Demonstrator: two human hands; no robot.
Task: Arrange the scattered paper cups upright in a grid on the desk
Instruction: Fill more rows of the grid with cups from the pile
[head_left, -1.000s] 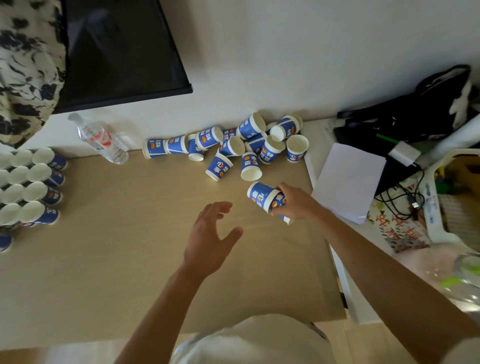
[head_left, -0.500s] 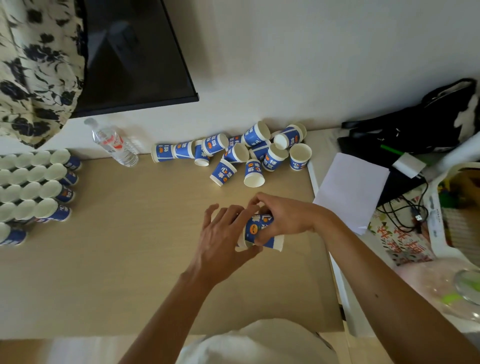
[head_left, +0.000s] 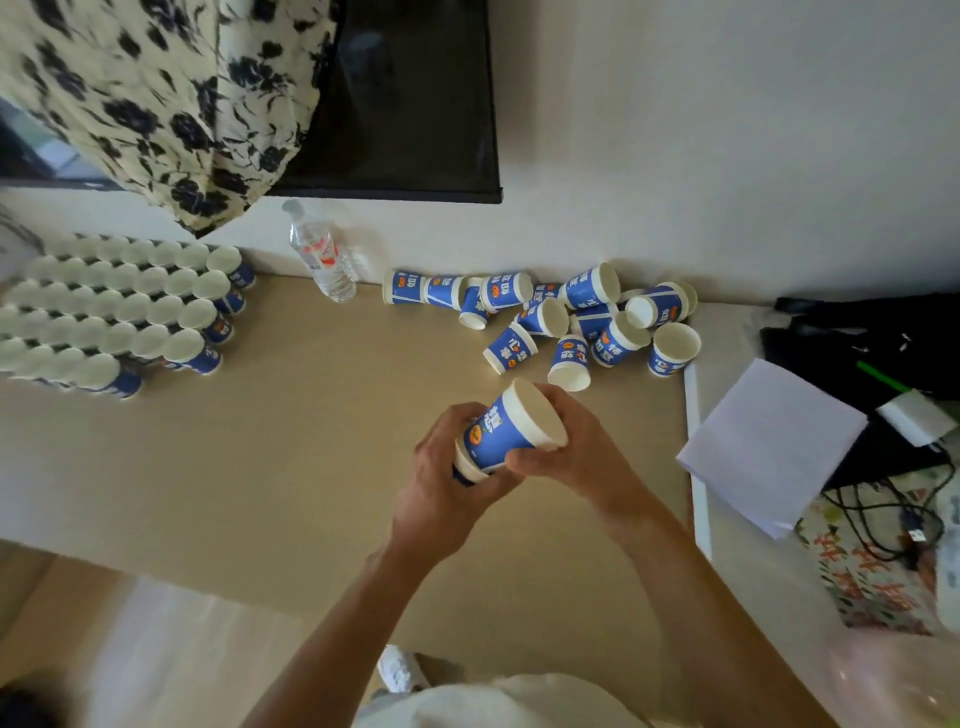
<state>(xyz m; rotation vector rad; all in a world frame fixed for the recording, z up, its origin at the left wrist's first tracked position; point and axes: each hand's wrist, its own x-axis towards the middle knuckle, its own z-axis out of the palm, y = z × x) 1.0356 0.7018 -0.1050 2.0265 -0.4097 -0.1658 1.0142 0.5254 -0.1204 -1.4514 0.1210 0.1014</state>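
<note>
Your left hand grips the base of two nested paper cups, right hand curled round the top one, tilted over the desk. Beyond that pair lie roughly fourteen tipped cups; to its left, one water bottle and five upright-cup rows.

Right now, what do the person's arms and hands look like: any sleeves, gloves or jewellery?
The left hand and right hand are bare: no gloves, rings or watch show. The left forearm and right forearm are uncovered too, with no sleeve in view. The only clothing visible is a white garment at the frame's bottom edge.
</note>
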